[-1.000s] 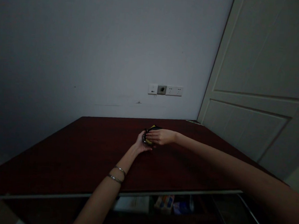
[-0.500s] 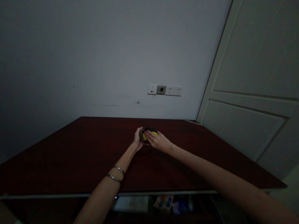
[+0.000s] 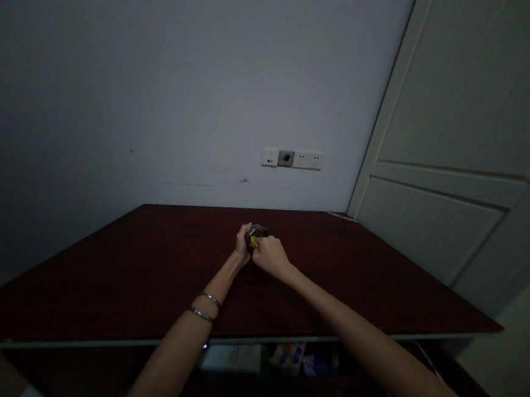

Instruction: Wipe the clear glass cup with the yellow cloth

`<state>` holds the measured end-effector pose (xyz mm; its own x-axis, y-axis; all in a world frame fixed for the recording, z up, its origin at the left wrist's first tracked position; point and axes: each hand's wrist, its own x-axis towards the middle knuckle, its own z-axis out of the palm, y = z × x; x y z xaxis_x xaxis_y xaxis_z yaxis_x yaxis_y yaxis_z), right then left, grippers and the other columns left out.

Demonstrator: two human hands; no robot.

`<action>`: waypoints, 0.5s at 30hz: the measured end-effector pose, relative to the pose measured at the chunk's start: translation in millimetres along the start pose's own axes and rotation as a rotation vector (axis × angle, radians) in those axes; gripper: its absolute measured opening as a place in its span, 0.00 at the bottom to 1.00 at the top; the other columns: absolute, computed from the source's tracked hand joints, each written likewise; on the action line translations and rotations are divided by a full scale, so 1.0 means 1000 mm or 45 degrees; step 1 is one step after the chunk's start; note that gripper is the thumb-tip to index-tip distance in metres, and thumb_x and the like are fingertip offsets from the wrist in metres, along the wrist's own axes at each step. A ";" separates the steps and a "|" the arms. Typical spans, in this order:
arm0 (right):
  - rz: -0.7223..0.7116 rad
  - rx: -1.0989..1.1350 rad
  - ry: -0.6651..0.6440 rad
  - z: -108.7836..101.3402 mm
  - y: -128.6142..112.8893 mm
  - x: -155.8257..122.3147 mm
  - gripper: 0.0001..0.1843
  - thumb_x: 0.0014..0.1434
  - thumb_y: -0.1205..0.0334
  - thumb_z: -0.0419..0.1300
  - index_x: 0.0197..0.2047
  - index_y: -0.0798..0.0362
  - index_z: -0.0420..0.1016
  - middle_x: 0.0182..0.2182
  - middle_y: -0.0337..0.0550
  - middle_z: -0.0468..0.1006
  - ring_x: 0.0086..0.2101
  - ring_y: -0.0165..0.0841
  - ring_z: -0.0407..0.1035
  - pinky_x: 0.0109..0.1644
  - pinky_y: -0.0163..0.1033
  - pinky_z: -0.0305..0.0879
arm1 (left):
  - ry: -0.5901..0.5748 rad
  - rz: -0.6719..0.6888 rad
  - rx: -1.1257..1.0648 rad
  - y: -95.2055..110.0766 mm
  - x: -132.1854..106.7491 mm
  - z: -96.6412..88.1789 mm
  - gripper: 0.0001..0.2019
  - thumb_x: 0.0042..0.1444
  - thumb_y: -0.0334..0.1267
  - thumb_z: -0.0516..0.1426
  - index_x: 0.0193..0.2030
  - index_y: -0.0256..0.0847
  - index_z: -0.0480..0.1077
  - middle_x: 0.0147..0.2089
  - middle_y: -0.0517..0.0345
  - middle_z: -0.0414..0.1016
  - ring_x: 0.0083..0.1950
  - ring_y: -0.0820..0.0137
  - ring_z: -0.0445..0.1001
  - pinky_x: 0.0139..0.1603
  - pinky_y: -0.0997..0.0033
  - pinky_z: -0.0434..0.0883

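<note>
Both my hands meet over the middle of a dark red wooden table (image 3: 126, 273). My left hand (image 3: 242, 244), with two thin bangles on its wrist, is closed round a small dark round object with a yellow part (image 3: 255, 237). My right hand (image 3: 269, 257) is curled into a grip on the same object from the right. The room is dim and the object is mostly hidden by my fingers, so I cannot make out what it is.
A white wall with a row of sockets (image 3: 292, 159) stands behind the table. A white panelled door (image 3: 461, 153) is at the right. Under the table's front edge lie some boxes and packets (image 3: 275, 358).
My right arm has drawn in to the left and its fingers have gone from flat on the object to curled round it. The object shifted slightly left.
</note>
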<state>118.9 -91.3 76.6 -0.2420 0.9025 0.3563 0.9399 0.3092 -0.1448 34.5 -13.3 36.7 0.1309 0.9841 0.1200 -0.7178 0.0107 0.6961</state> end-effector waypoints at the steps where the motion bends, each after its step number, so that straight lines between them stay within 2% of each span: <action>1: 0.044 0.096 0.020 0.001 0.001 0.001 0.12 0.50 0.68 0.49 0.34 0.55 0.73 0.33 0.50 0.77 0.34 0.36 0.71 0.38 0.35 0.61 | -0.015 -0.007 0.003 -0.001 0.001 -0.001 0.13 0.45 0.43 0.54 0.22 0.34 0.69 0.21 0.57 0.72 0.21 0.73 0.68 0.23 0.76 0.62; 5: 0.243 0.623 0.063 0.009 0.009 0.007 0.09 0.48 0.66 0.52 0.26 0.55 0.74 0.23 0.41 0.74 0.28 0.32 0.70 0.30 0.30 0.59 | -0.042 -0.044 0.024 -0.007 0.004 -0.006 0.15 0.46 0.45 0.53 0.23 0.33 0.70 0.20 0.54 0.72 0.22 0.71 0.70 0.24 0.75 0.63; 9: 0.408 1.333 -0.083 0.009 0.019 0.011 0.06 0.42 0.69 0.53 0.23 0.57 0.71 0.15 0.36 0.68 0.19 0.28 0.65 0.23 0.30 0.60 | -0.101 -0.083 0.046 -0.008 0.006 -0.006 0.18 0.47 0.48 0.52 0.25 0.31 0.71 0.22 0.52 0.73 0.22 0.70 0.70 0.23 0.74 0.64; 11: 0.479 1.707 -0.161 0.003 0.026 0.009 0.07 0.40 0.71 0.52 0.23 0.58 0.70 0.15 0.36 0.68 0.17 0.27 0.63 0.21 0.31 0.62 | -0.155 -0.109 0.052 -0.006 0.005 -0.004 0.20 0.48 0.49 0.51 0.27 0.31 0.72 0.24 0.50 0.74 0.24 0.69 0.71 0.24 0.73 0.66; 13: 0.572 1.973 -0.199 -0.006 0.036 0.005 0.07 0.39 0.72 0.52 0.25 0.57 0.69 0.17 0.36 0.69 0.19 0.27 0.64 0.22 0.31 0.65 | -0.107 -0.111 0.045 -0.004 0.005 -0.003 0.19 0.48 0.49 0.51 0.28 0.32 0.71 0.24 0.51 0.74 0.25 0.68 0.72 0.25 0.73 0.67; 15: 0.633 2.048 -0.185 -0.016 0.047 0.002 0.08 0.40 0.71 0.52 0.27 0.57 0.69 0.20 0.37 0.70 0.21 0.26 0.65 0.22 0.30 0.66 | -0.025 -0.179 0.099 -0.002 0.005 -0.004 0.19 0.48 0.50 0.50 0.28 0.34 0.70 0.23 0.52 0.73 0.22 0.67 0.72 0.21 0.71 0.66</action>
<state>166.6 -79.7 84.8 -0.1244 0.9892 -0.0781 -0.2319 -0.1055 -0.9670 34.0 -7.3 32.9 0.2406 0.9701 0.0309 -0.6362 0.1336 0.7598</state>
